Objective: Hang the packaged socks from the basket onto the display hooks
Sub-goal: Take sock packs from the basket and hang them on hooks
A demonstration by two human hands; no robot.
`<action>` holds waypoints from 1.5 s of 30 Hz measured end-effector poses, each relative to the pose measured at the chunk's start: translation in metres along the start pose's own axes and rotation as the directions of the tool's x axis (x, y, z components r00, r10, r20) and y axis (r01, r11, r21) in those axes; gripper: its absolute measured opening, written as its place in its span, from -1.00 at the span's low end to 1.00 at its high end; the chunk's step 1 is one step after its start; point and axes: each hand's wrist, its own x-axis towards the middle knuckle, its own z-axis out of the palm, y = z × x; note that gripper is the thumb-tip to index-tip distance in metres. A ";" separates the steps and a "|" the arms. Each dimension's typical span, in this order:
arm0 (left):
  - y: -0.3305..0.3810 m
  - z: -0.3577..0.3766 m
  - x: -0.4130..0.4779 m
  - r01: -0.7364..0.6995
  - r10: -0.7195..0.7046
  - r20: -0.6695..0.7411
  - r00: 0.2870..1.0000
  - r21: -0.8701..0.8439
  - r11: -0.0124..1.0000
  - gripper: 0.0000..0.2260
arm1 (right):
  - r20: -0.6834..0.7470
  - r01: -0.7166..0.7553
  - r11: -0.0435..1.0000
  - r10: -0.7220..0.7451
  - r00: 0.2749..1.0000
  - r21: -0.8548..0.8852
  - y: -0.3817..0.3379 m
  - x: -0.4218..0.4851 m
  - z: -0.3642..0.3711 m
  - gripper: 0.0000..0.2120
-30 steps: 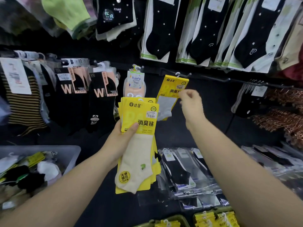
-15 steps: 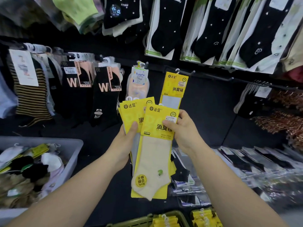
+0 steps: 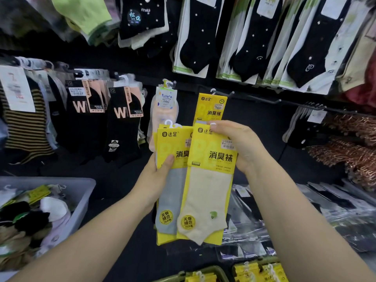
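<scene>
A cream sock pack [image 3: 207, 192] is pinched at its top right corner by the right grip [image 3: 242, 147]. A stack of yellow packs [image 3: 171, 192], grey sock foremost, is clasped by the left grip [image 3: 156, 180], partly overlapped by the cream pack. A matching hung pack [image 3: 211, 107] is seen on a display hook [image 3: 223, 93] just above.

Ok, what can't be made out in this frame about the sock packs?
Head view only.
- Pack count of the stack in the left hand: the cream pack and grey pack cover those behind.
- The cream pack's hanger: covered by fingers of the right hand.
- The basket: cut off by the bottom edge.
- The hung yellow pack: sticker print too small.
</scene>
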 end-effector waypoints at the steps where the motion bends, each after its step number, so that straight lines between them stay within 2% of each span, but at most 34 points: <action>1: 0.000 -0.002 0.001 -0.001 0.001 -0.007 1.000 0.002 1.000 -0.85 | -0.043 -0.009 1.000 0.010 0.999 0.026 -0.003 0.002 -0.003 -0.91; 4: 0.001 -0.007 0.006 0.012 -0.012 -0.037 0.999 0.005 1.000 -0.86 | -0.185 0.068 0.996 -0.056 0.981 0.059 -0.014 0.011 -0.009 -0.92; 6: 0.002 -0.009 0.009 0.012 -0.012 -0.049 0.999 0.012 1.000 -0.87 | -0.264 0.167 0.985 -0.153 0.952 0.031 -0.024 0.020 -0.012 -0.97; 8: 0.003 -0.011 0.013 0.020 -0.019 -0.060 0.998 0.016 1.000 -0.86 | -0.309 0.224 0.975 -0.217 0.926 -0.012 -0.036 0.031 -0.016 -0.93; 17: -0.005 -0.020 0.022 0.052 -0.045 -0.108 0.993 0.057 0.997 -0.82 | -0.286 0.144 0.972 -0.195 0.938 -0.187 -0.062 0.057 -0.023 -0.93; 19: -0.008 -0.021 0.023 0.054 -0.046 -0.112 0.993 0.064 0.996 -0.84 | -0.259 0.147 0.953 -0.217 0.941 -0.264 -0.065 0.059 -0.026 -0.90; 21: -0.009 -0.023 0.024 0.052 -0.045 -0.112 0.993 0.068 0.996 -0.88 | -0.227 0.157 0.915 -0.253 0.940 -0.373 -0.066 0.060 -0.029 -0.98; 24: -0.009 -0.025 0.026 0.043 -0.035 -0.108 0.994 0.071 0.997 -0.89 | -0.224 0.142 0.872 -0.273 0.936 -0.468 -0.065 0.068 -0.032 -0.91; 26: -0.009 -0.025 0.028 0.043 -0.035 -0.104 0.994 0.080 0.996 -0.86 | -0.226 0.105 0.905 -0.213 0.951 -0.411 -0.064 0.074 -0.031 -0.95; 29: -0.009 -0.026 0.028 0.045 -0.036 -0.108 0.994 0.082 0.996 -0.85 | -0.185 0.016 0.988 -0.045 0.982 -0.156 -0.060 0.084 -0.027 -0.93; 32: -0.006 -0.028 0.027 0.036 -0.028 -0.092 0.995 0.088 0.995 -0.75 | -0.233 0.028 0.994 -0.053 0.971 -0.110 -0.051 0.096 -0.022 -0.86; 36: -0.001 -0.032 0.027 0.013 -0.008 -0.052 0.999 0.097 0.995 -0.61 | -0.429 0.129 0.986 -0.162 0.889 -0.106 -0.040 0.113 -0.010 -0.81; 38: 0.001 -0.032 0.026 0.009 -0.005 -0.043 0.999 0.088 0.996 -0.62 | -0.585 0.185 0.978 -0.207 0.784 -0.098 -0.031 0.113 -0.007 -0.81; 40: 0.001 -0.029 0.025 0.012 -0.010 -0.046 0.999 0.043 0.999 -0.75 | -0.696 0.234 0.960 -0.271 0.664 -0.151 -0.011 0.098 -0.003 -0.88; 41: 0.002 -0.026 0.025 0.025 -0.025 -0.048 0.999 0.002 1.000 -0.80 | -0.675 0.248 0.949 -0.314 0.667 -0.195 0.003 0.086 0.001 -0.93; 42: 0.002 -0.023 0.024 0.043 -0.045 -0.045 0.998 -0.041 0.998 -0.81 | -0.577 0.253 0.937 -0.348 0.739 -0.240 0.017 0.073 0.008 -0.98; 44: 0.003 -0.013 0.022 0.074 -0.077 -0.024 0.997 -0.109 0.991 -0.73 | -0.235 0.213 0.915 -0.303 0.924 -0.344 0.040 0.047 0.026 -0.85; 45: 0.003 -0.008 0.021 0.074 -0.076 -0.008 0.997 -0.131 0.989 -0.68 | -0.107 0.194 0.900 -0.254 0.961 -0.390 0.047 0.038 0.033 -0.77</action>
